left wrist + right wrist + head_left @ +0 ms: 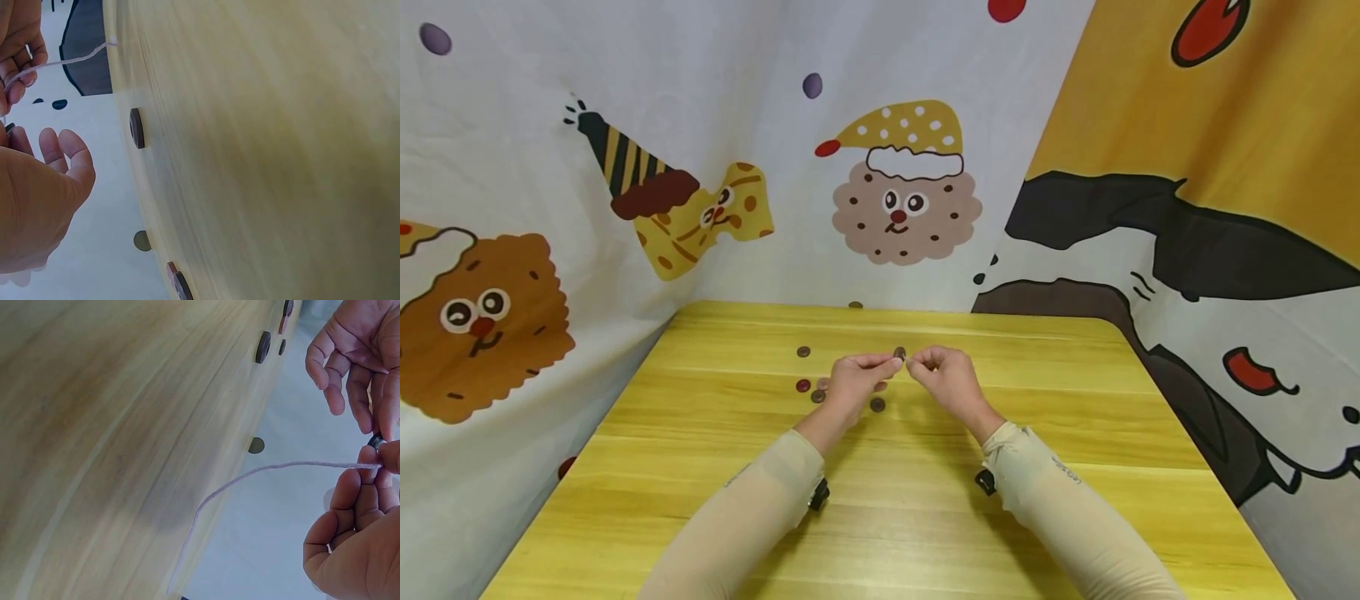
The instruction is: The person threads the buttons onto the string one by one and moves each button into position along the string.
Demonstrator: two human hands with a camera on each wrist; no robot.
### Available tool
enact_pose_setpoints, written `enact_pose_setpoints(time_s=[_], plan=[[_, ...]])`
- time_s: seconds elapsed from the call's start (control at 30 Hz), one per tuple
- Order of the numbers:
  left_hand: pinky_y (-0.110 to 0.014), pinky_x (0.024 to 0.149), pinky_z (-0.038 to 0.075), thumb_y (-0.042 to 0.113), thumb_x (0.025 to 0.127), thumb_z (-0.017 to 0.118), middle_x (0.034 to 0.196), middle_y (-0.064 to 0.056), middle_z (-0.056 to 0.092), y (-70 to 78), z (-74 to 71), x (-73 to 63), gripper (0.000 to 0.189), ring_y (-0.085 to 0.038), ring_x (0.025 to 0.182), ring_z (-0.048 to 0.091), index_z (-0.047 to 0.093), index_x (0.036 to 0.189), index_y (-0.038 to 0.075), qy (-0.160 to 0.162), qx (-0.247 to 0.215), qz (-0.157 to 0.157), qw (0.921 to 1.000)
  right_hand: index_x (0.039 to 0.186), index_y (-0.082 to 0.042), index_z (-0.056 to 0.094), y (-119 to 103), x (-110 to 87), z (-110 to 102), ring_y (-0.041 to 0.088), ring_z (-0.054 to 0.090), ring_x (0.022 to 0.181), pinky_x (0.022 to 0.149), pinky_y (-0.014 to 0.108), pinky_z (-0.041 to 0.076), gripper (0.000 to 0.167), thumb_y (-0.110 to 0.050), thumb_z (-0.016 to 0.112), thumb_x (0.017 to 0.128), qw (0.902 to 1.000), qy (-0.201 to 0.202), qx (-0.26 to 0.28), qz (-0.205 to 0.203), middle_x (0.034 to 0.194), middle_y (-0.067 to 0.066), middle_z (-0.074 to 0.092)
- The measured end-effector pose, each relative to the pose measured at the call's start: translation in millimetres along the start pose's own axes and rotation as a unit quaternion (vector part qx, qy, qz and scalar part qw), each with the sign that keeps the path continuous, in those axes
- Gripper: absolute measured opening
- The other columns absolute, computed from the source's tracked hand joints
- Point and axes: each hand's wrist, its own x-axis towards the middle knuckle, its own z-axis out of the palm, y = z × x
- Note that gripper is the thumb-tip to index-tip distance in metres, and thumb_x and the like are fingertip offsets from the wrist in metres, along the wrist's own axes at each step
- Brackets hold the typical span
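Raised over the far middle of the table, my left hand (850, 382) pinches a small dark round button (899, 353) between thumb and forefinger. My right hand (953, 383) is close to its right, fingers curled, pinching a thin pale lilac cord (237, 477) near its end. In the right wrist view the cord's end meets the edge of the button, and its free length droops toward the table. Whether the cord passes through the button, I cannot tell. The other fingers of my left hand spread loosely in the left wrist view.
Several round buttons lie on the wooden table (1037, 467), among them a dark one (877, 405) below my left hand, a dark red one (802, 386) to the left and a brown one (803, 352) farther back. A printed curtain (730, 75) hangs behind the table.
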Motion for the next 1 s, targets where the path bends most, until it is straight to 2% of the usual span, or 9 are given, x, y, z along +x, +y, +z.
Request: enact_pose_setpoints(time_s=[0.4, 0.53, 0.77, 1.0], plan=[[-0.053, 0.103, 0.059, 0.032, 0.092, 0.087, 0.117, -0.006, 0.081, 1.5, -1.6, -2.4, 0.028, -0.015, 0.099, 0.073, 0.085, 0.113, 0.013, 0.0, 0.014, 0.011, 0.9998, 0.095, -0.015, 0.08, 0.1, 0.8, 0.6, 0.015, 0.053, 0.066, 0.064, 0.027, 0.046, 0.017, -0.027, 0.071, 0.102, 1.0, 0.006, -0.004, 0.006, 0.083, 0.0, 0.077], [-0.054, 0.104, 0.058, 0.031, 0.093, 0.087, 0.118, -0.006, 0.081, 3.0, -1.7, -4.4, 0.028, -0.018, 0.101, 0.074, 0.084, 0.114, 0.013, -0.001, 0.009, 0.007, 0.9999, 0.095, -0.015, 0.08, -0.2, 0.9, 1.1, 0.016, 0.055, 0.068, 0.066, 0.028, 0.048, 0.016, -0.026, 0.072, 0.102, 0.9999, 0.014, -0.001, 0.004, 0.084, 0.001, 0.076], [-0.054, 0.106, 0.057, 0.035, 0.091, 0.088, 0.121, -0.005, 0.079, 3.6, -2.6, -3.9, 0.032, -0.015, 0.1, 0.073, 0.084, 0.115, 0.014, 0.003, 0.001, 0.0, 1.0, 0.095, -0.015, 0.081, -1.7, 1.1, 0.8, 0.016, 0.054, 0.066, 0.06, 0.025, 0.044, 0.015, -0.025, 0.072, 0.101, 0.9994, 0.032, 0.006, -0.006, 0.083, 0.002, 0.075], [-0.054, 0.106, 0.058, 0.035, 0.091, 0.088, 0.12, -0.006, 0.079, 2.6, -3.2, -4.0, 0.032, -0.014, 0.1, 0.072, 0.084, 0.114, 0.014, 0.004, 0.001, 0.0, 1.0, 0.096, -0.013, 0.081, -3.5, 0.0, 0.5, 0.013, 0.056, 0.068, 0.065, 0.026, 0.047, 0.014, -0.024, 0.074, 0.1, 0.9996, 0.03, -0.001, -0.002, 0.085, 0.002, 0.077]])
